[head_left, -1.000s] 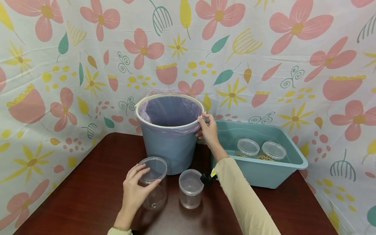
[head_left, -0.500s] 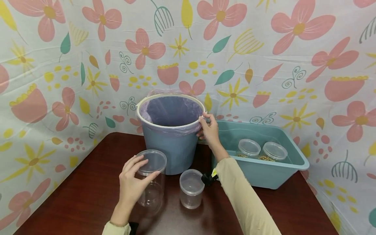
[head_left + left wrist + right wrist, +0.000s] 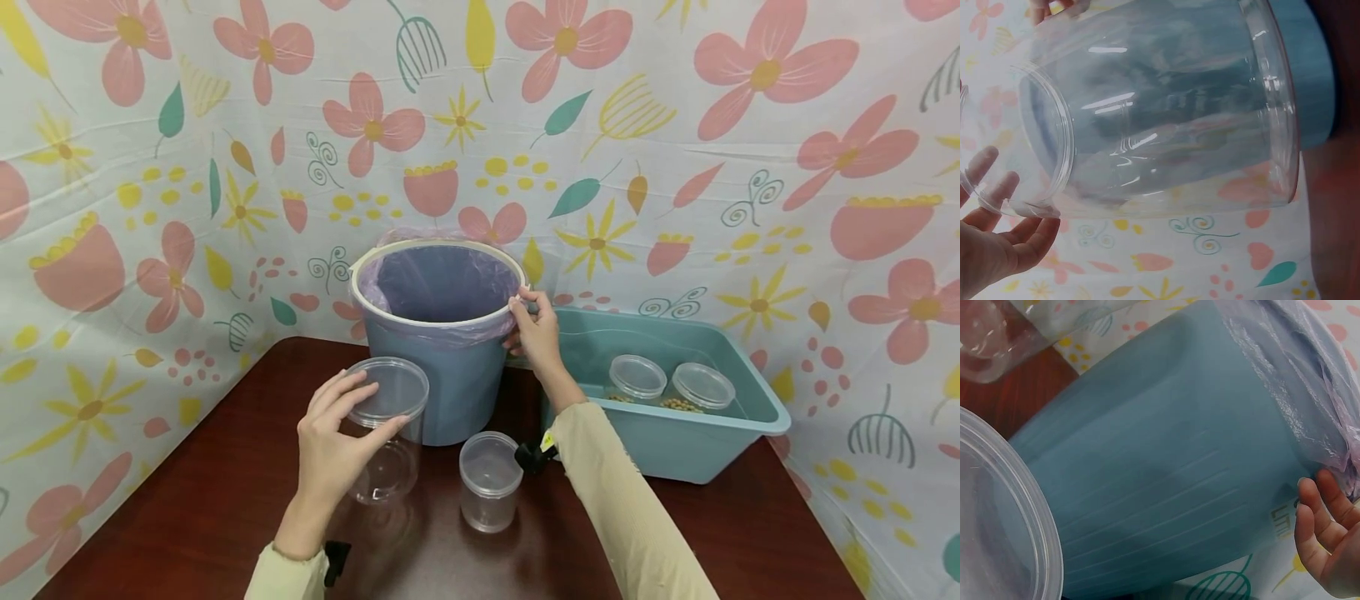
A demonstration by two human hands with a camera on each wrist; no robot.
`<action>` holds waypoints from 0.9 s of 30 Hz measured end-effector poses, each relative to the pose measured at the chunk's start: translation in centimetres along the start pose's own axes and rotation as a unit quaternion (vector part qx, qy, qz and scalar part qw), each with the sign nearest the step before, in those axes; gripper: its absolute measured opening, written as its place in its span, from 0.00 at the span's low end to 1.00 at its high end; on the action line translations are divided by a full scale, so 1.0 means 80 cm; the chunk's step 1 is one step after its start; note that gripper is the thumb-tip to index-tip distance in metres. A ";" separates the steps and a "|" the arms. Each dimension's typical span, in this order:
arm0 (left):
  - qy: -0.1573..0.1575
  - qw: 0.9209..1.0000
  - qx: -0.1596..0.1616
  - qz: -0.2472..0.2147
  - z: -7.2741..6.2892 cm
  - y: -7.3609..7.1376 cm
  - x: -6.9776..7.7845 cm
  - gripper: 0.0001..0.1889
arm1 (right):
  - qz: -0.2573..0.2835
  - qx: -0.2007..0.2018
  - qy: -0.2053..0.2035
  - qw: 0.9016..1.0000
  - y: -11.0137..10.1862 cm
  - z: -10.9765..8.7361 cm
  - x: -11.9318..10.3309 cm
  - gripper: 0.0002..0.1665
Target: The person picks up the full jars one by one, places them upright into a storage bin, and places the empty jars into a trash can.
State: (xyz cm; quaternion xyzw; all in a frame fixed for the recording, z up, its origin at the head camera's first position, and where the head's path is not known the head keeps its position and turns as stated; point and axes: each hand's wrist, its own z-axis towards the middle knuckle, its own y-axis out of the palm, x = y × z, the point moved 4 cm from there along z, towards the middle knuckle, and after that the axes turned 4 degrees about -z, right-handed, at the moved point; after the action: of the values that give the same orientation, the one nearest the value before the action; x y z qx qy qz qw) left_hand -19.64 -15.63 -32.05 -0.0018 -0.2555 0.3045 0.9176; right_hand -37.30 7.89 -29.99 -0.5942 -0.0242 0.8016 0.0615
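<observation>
My left hand (image 3: 330, 437) grips a tall clear plastic jar (image 3: 401, 467) near its top, thumb on one side and fingers on the other. In the left wrist view the jar (image 3: 1172, 125) is see-through, with the blue bucket behind it. It hangs above the table, its reflection below. At the bucket's right side, my right hand (image 3: 537, 337) holds the white rim with thumb and fingers. The blue trash bucket (image 3: 457, 383) is lined with a purple plastic bag (image 3: 483, 329). A smaller clear jar (image 3: 489, 496) stands on the table between my arms.
A teal basin (image 3: 667, 450) stands right of the bucket. In it are two clear containers, a left one (image 3: 636, 377) and a right one (image 3: 703, 385), with tan pieces inside. A flowered cloth (image 3: 637, 125) hangs behind the dark wooden table (image 3: 187, 492).
My left hand has raised the tall jar off the table, moving it slightly left and up. My right hand has stayed at the bucket's rim.
</observation>
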 end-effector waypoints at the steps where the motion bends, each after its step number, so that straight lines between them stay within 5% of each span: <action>1: 0.002 1.000 0.001 -0.003 0.003 -0.001 0.001 0.23 | 0.000 0.000 -0.001 1.000 0.000 0.000 0.000 0.22; 27: 0.100 0.994 0.043 -0.029 0.089 -0.033 0.041 0.25 | -0.012 0.005 -0.012 1.000 0.001 -0.001 0.000 0.20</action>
State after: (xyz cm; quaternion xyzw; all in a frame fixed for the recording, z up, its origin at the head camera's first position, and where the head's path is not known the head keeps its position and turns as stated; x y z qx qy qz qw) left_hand -19.27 -16.99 -23.90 0.0141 -0.1487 0.2867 0.9463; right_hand -37.23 7.81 -29.99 -0.5839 -0.0283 0.8080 0.0734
